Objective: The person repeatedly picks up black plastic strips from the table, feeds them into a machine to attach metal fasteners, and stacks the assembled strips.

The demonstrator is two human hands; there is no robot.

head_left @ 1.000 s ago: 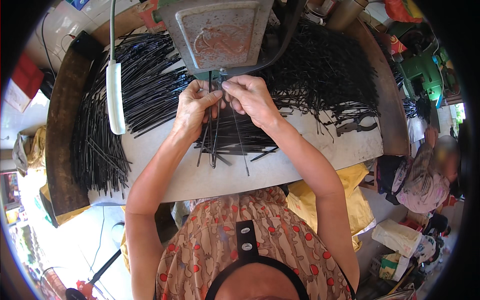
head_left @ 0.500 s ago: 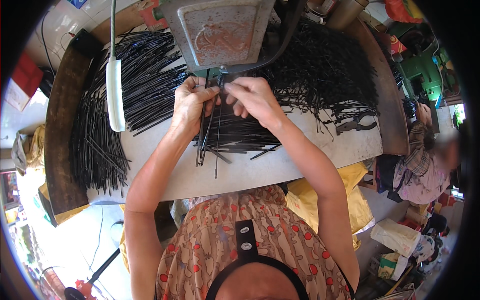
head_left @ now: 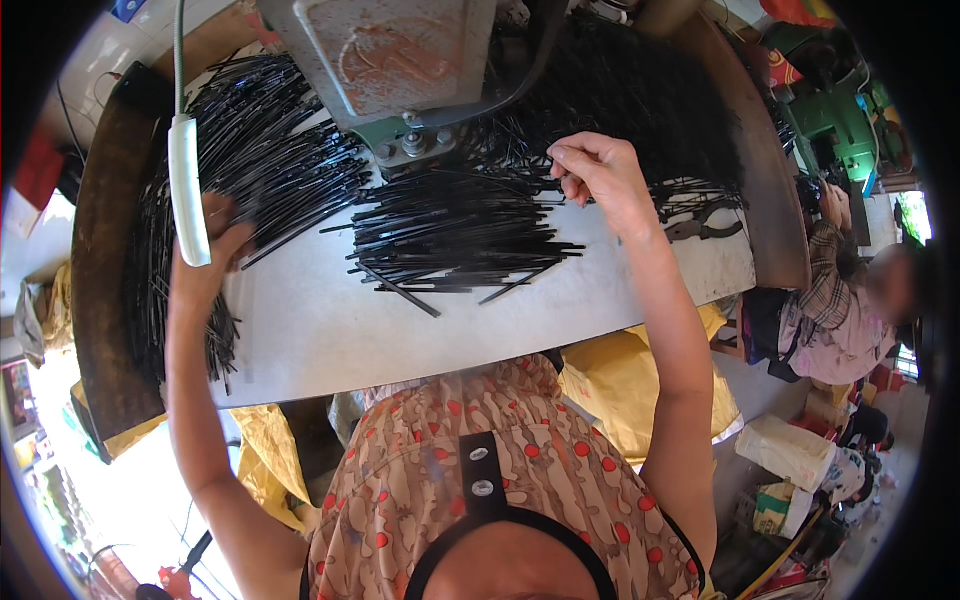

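Smeared by motion, my left hand [head_left: 212, 245] is over the left pile of thin black rods [head_left: 270, 150], partly behind a white lamp [head_left: 188, 190]. Its fingers are too blurred to tell whether they hold a rod. My right hand [head_left: 605, 175] hovers at the near edge of a tangled dark pile of rods [head_left: 640, 100], thumb and forefinger pinched together, the others curled. Whatever that pinch may hold is too small to make out. Between my hands, a stack of black rods [head_left: 460, 230] lies under the head of a grey machine [head_left: 400, 60].
Black-handled pliers [head_left: 705, 228] lie on the table's right side. Raised brown boards [head_left: 105, 270] edge the pale tabletop [head_left: 320, 350]. Yellow sacking [head_left: 640, 380] hangs below its near edge. Farther right, another person [head_left: 845, 270] works at a green machine [head_left: 830, 120].
Both hands have parted from under the machine head. My left hand has swung left to the rods; my right has moved right. The rods they held upright are gone from between them.
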